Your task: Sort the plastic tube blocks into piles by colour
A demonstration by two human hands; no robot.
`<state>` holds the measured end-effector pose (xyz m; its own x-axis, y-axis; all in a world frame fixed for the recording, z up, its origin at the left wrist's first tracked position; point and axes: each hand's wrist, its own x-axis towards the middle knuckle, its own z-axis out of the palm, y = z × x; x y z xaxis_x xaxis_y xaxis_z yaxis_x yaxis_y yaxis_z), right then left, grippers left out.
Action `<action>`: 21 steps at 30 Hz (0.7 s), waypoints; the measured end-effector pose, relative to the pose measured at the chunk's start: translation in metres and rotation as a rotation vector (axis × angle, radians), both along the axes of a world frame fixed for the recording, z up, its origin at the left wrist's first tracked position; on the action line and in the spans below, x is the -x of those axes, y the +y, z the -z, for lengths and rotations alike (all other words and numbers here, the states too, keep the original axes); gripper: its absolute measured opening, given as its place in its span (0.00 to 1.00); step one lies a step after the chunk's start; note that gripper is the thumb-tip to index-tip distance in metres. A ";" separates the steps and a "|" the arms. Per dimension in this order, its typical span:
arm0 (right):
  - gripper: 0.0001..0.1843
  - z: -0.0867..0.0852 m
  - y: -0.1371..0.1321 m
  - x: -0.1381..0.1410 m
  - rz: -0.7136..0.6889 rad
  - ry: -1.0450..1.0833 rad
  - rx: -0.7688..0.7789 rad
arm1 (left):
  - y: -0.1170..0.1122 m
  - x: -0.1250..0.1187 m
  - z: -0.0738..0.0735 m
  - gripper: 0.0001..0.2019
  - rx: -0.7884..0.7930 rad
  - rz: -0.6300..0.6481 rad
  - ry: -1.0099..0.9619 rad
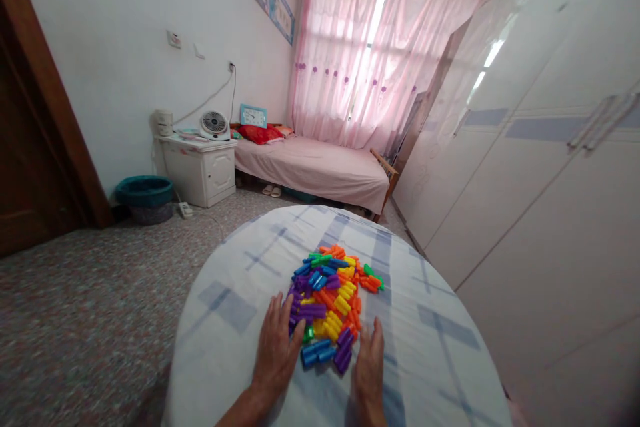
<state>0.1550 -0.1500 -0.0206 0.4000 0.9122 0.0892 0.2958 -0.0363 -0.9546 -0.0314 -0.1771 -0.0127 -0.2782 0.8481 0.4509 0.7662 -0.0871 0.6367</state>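
Observation:
A heap of plastic pieces in orange, yellow, purple, blue and green lies on the round table, which wears a white cloth with blue-grey patterning. They look like short joined tubes. My left hand rests at the heap's left side, fingers stretched out, closest to the purple pieces and a green one. On the right, my right hand lies beside the heap with fingers extended, near a purple piece. Two blue pieces sit between the hands at the near edge. Neither hand holds anything.
Beyond the table stands a bed with a pink sheet. A white cabinet carries a small fan, and a teal-rimmed bin sits on the floor to the left. White wardrobe doors line the right side.

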 end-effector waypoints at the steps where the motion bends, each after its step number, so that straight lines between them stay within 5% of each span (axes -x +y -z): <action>1: 0.42 0.002 -0.001 0.012 -0.009 0.019 -0.003 | 0.000 -0.001 0.005 0.25 0.023 -0.003 -0.044; 6: 0.40 0.008 0.005 0.065 -0.031 0.078 -0.104 | 0.005 -0.003 0.012 0.27 0.055 0.073 -0.141; 9: 0.38 0.001 0.009 0.065 -0.070 0.074 -0.163 | 0.005 -0.002 0.011 0.27 0.034 0.081 -0.168; 14: 0.33 -0.025 0.055 -0.004 0.049 -0.209 -0.346 | 0.007 -0.001 0.012 0.25 0.050 0.079 -0.193; 18: 0.35 -0.037 0.120 -0.062 0.038 -0.539 -0.174 | 0.009 -0.001 0.016 0.24 0.057 0.077 -0.183; 21: 0.32 -0.037 0.150 -0.075 -0.018 -0.616 -0.161 | 0.009 0.000 0.017 0.24 0.069 0.080 -0.160</action>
